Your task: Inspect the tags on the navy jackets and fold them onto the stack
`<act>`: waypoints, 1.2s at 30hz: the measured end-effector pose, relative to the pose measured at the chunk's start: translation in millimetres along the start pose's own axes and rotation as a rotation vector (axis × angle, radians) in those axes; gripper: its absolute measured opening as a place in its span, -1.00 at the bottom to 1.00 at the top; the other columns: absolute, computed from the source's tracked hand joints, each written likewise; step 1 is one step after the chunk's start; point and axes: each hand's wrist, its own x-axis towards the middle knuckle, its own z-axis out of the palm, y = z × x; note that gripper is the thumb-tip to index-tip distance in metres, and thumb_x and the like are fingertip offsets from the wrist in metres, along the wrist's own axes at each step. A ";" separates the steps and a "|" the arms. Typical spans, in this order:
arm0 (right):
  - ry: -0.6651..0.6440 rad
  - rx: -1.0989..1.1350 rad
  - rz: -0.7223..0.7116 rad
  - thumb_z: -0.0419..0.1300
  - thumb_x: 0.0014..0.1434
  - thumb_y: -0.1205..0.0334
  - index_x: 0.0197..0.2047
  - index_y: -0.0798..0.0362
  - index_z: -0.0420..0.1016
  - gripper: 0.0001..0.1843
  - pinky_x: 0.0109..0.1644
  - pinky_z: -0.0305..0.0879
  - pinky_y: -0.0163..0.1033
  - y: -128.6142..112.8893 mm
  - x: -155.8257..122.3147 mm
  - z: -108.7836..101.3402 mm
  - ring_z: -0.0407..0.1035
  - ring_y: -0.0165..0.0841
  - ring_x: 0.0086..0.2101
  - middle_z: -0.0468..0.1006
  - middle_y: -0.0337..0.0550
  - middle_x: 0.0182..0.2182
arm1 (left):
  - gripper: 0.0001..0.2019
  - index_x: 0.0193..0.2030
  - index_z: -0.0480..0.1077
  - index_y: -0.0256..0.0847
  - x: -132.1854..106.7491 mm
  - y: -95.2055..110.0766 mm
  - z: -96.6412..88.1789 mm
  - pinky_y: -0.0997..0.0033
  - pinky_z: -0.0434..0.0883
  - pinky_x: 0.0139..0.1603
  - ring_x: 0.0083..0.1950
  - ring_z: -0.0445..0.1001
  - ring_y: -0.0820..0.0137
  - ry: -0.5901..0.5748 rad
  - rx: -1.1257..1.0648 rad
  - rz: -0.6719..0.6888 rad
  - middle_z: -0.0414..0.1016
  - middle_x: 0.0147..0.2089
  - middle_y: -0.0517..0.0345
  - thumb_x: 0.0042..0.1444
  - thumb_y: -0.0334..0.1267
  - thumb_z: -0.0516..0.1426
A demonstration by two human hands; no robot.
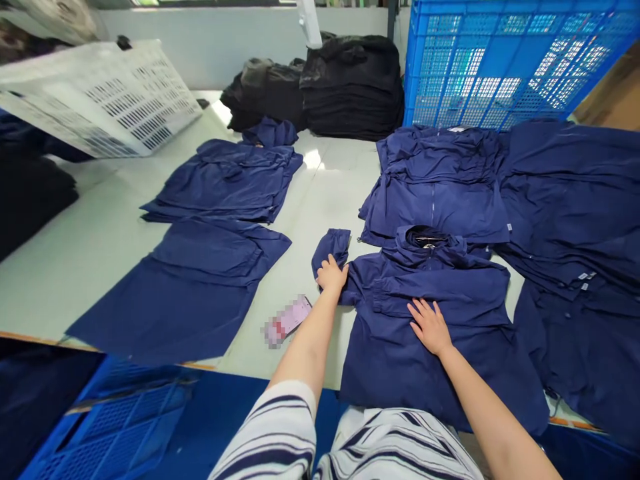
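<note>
A navy hooded jacket (400,360) lies spread on the table in front of me, its hood and collar toward the far side. One sleeve is folded across its chest. The other sleeve (333,245) sticks out to the left, bent, with its elastic cuff pointing away from me. My left hand (331,275) is closed on this sleeve near its bend, bunching the cloth. Flat on the jacket's front, just below the folded sleeve, rests my right hand (430,325) with its fingers spread.
Navy garments lie stacked at the left (225,180) and right (440,187), with another folded piece (190,293) at the near left. A phone (293,320) lies beside my left forearm. Behind stand black garment piles (353,87), a white basket (125,93) and a blue crate (415,67).
</note>
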 end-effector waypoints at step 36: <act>0.379 0.429 0.905 0.04 0.18 0.00 0.20 0.14 0.35 -0.40 -0.01 0.33 -0.05 115.1 -64.5 -54.2 0.43 -0.15 -0.17 0.49 0.15 -0.02 | -0.30 0.39 0.10 -0.23 -193.7 50.6 26.6 -0.32 -0.20 0.40 0.50 -0.19 -0.05 0.045 0.316 0.681 -0.06 0.47 -0.28 0.14 -0.18 0.18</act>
